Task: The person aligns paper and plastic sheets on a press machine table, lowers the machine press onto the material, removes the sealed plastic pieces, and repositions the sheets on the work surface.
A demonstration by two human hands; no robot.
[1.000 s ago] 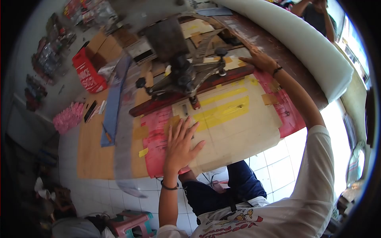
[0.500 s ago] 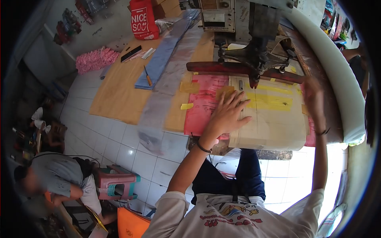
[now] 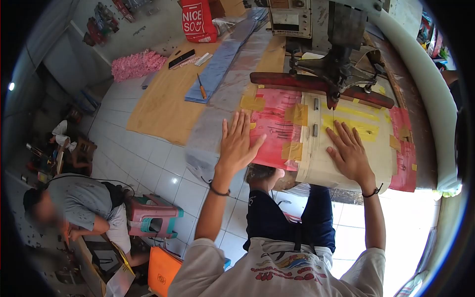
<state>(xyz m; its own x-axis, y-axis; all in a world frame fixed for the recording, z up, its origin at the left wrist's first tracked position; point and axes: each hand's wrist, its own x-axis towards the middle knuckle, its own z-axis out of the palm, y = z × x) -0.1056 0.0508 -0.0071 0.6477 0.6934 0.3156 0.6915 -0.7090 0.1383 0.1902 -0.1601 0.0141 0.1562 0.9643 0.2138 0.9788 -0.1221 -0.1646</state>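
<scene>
My left hand (image 3: 241, 143) lies flat with fingers outstretched at the left edge of a red sheet (image 3: 277, 129), partly over a clear plastic strip (image 3: 210, 126). Flat on a beige board (image 3: 321, 166) rests my right hand (image 3: 350, 154), its fingertips near yellow marks (image 3: 365, 132). Neither hand grips anything. Brown tape (image 3: 292, 151) joins the red sheet to the board, and small metal pieces (image 3: 315, 130) sit along the board's left side. Just beyond both hands, the long dark-red bar (image 3: 289, 81) of a press machine (image 3: 341, 64) spans the work.
Left of the press, a blue strip (image 3: 217, 69) carries a screwdriver-like tool (image 3: 202, 88). A black phone (image 3: 182, 58) and a red bag (image 3: 198, 22) lie farther back. A pale roll (image 3: 420, 64) borders the right side. Another person (image 3: 84, 208) sits at lower left near a stool (image 3: 154, 215).
My left hand has slid left from the board to the red sheet's outer edge. My right hand has come down from the bar's right end onto the board. The view has shifted slightly.
</scene>
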